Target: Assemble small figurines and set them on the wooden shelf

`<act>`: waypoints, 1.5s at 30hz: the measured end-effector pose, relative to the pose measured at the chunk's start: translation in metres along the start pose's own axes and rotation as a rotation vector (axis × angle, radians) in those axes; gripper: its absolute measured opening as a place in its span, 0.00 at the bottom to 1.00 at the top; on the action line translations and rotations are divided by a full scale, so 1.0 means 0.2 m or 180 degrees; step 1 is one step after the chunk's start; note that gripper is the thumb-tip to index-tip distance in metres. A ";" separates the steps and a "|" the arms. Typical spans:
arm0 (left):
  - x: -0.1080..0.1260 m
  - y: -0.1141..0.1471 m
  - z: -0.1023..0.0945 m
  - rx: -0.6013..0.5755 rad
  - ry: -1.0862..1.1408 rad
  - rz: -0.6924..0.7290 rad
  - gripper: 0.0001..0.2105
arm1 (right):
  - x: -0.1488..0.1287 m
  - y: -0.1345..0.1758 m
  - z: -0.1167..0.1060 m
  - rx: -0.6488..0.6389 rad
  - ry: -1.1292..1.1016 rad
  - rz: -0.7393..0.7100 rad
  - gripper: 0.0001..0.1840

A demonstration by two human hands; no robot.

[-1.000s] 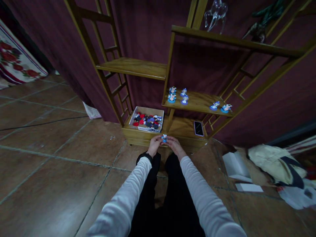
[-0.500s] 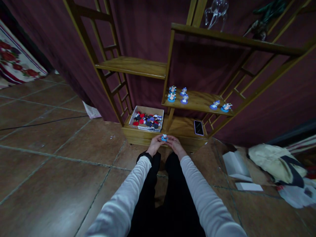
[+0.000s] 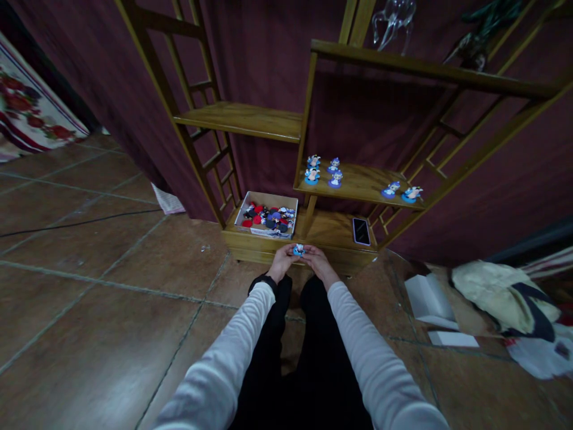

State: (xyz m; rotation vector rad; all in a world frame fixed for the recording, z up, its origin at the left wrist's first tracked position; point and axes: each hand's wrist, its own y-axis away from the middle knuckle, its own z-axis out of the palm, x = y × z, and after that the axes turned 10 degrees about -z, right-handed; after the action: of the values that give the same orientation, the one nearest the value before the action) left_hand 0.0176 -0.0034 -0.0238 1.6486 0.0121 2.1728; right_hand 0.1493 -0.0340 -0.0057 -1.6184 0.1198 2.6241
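Note:
Between my two hands is a small figurine with a white upper part and a blue base. My left hand grips its left side with the fingertips, and my right hand grips its right side. Just beyond my left hand, a cardboard box full of figurines with red, black and purple bases stands on the bottom board. Higher up, the middle shelf carries several figurines: pink-and-blue ones and purple ones at its left, plus two at its right end.
A phone lies on the bottom board at right. Above are an empty-looking left shelf and a glass animal. On the tiled floor at right rest a white box and a cream bag. A black cable crosses the floor at left.
Both hands keep the figurine in nearly the same place. The whole view has shifted very slightly; nothing on the shelves has moved.

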 end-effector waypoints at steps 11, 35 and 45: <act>-0.04 -0.03 0.00 0.0134 -0.0543 0.0201 0.21 | 0.04 -0.02 -0.03 0.0019 0.0119 0.0078 0.16; 0.11 0.21 0.10 0.0697 -0.4544 0.0673 0.21 | 0.07 -0.04 -0.08 -0.0018 0.0262 0.0156 0.20; 0.13 0.24 0.11 0.0573 -0.4513 0.0851 0.20 | 0.02 -0.02 -0.09 -0.0088 0.0241 0.0202 0.21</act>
State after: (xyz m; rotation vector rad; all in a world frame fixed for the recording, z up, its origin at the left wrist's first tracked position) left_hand 0.0176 -0.0442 0.0196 3.0069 -0.4303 0.6977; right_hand 0.1637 -0.0312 -0.0182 -1.7520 0.1414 2.6222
